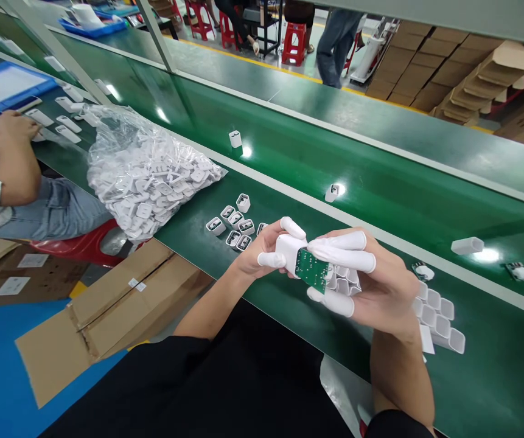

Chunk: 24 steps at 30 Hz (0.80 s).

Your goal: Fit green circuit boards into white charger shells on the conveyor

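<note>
My left hand (266, 252), with white finger cots on its fingertips, is closed around a small white plastic housing (288, 250). A green circuit board (311, 269) sticks partway out of the housing's open end, pinched by the white-capped fingers of my right hand (366, 274). To the left on the green bench stand several white housings (235, 220) with boards inside. Behind and right of my right hand are rows of open white housings (439, 316), partly hidden by the hand and forearm.
A clear bag of white plastic parts (147, 182) lies on the bench at left, beside a co-worker's hands (13, 131). Single housings (467, 246) and loose boards (520, 271) sit on the green strip beyond. Cardboard boxes (120, 298) stand below the bench edge.
</note>
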Each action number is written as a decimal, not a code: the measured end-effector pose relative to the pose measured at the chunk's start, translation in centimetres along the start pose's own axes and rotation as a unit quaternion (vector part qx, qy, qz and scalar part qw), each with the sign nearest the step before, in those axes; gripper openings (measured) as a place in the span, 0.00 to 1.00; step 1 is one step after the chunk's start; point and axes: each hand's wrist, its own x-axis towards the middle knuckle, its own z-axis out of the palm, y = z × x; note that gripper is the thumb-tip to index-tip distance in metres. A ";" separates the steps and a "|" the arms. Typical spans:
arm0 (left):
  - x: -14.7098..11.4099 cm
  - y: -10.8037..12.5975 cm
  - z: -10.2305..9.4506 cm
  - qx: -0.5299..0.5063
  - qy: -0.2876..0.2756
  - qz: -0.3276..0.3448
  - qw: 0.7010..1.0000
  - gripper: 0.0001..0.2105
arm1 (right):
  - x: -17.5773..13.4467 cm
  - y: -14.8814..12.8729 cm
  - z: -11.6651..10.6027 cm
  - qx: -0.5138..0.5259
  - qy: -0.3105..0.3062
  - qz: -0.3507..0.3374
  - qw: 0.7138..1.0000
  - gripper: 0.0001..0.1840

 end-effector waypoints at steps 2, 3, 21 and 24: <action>-0.1 0.2 0.3 -0.001 0.009 -0.012 1.000 0.35 | 0.0 0.1 0.1 -0.023 -0.009 0.001 1.000 0.46; -0.1 0.3 0.5 -0.004 0.015 -0.018 1.000 0.35 | -0.1 0.1 0.2 -0.041 -0.012 0.005 0.999 0.46; -0.2 0.0 3.7 0.093 0.218 0.226 0.945 0.31 | -0.3 3.1 1.4 -0.228 0.024 -0.085 0.970 0.50; -0.9 0.5 3.1 0.214 0.204 0.315 0.902 0.31 | -0.8 3.4 1.5 -0.226 0.059 -0.116 0.965 0.49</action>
